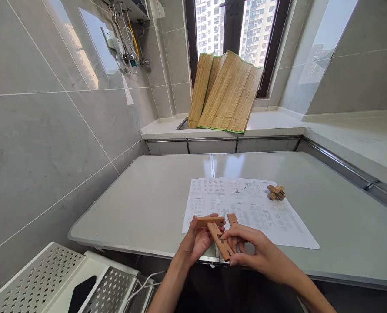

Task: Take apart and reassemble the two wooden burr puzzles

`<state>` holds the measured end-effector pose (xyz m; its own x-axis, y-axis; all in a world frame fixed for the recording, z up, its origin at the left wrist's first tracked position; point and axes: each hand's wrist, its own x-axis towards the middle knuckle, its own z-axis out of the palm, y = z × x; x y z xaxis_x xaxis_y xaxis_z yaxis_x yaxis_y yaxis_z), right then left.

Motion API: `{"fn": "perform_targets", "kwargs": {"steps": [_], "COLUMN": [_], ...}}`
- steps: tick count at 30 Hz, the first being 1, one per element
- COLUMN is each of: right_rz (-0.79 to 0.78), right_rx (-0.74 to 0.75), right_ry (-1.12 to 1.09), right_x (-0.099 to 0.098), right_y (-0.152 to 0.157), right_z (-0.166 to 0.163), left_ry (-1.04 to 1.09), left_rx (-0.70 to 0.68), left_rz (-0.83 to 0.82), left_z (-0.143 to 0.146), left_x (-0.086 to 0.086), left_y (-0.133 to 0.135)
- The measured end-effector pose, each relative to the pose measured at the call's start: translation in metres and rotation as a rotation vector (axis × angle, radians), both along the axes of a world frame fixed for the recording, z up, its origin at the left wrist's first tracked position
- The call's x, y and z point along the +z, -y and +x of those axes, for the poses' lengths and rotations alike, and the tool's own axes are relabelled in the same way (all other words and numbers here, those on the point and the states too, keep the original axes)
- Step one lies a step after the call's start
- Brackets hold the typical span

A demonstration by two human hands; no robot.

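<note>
My left hand (198,238) is closed around a notched wooden puzzle piece (209,221) that lies crosswise at the fingertips. A second wooden puzzle piece (224,248) slants down from it toward me, a dark mark near its lower end. My right hand (254,245) grips this slanting piece between thumb and fingers. Just beyond the right fingers, the end of a third wooden piece (231,218) shows; the fingers hide the rest, so I cannot tell whether it is held. Under and past the hands lies a printed instruction sheet (242,204).
An assembled wooden burr puzzle (276,192) sits at the sheet's right edge on the white folding table (141,204). A white perforated rack (37,269) with a black phone (82,293) stands at lower left. A bamboo mat (229,95) leans at the window.
</note>
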<state>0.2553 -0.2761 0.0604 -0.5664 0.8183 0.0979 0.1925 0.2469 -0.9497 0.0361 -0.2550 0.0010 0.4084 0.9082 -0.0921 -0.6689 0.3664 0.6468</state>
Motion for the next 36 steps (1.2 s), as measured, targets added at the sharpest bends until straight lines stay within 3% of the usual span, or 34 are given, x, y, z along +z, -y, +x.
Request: {"fn": "perform_targets", "kwargs": {"steps": [9, 14, 22, 36], "right_rz": [-0.057, -0.33, -0.533, -0.556], "right_rx": [-0.038, 0.048, -0.204, -0.235], "right_ry": [0.005, -0.219, -0.393, -0.379], "right_x": [-0.001, -0.004, -0.021, -0.028], "right_y": [0.003, 0.01, 0.018, 0.021], "right_z": [0.004, -0.001, -0.013, -0.012], "left_ry": [-0.062, -0.085, -0.2, -0.315], "left_rx": [-0.046, 0.02, 0.024, 0.026], "left_rz": [0.096, 0.116, 0.251, 0.272], "left_z": [0.0, 0.001, 0.006, 0.006], "left_x": [0.002, 0.005, 0.006, 0.009], "left_y": [0.001, 0.003, 0.003, 0.004]}}
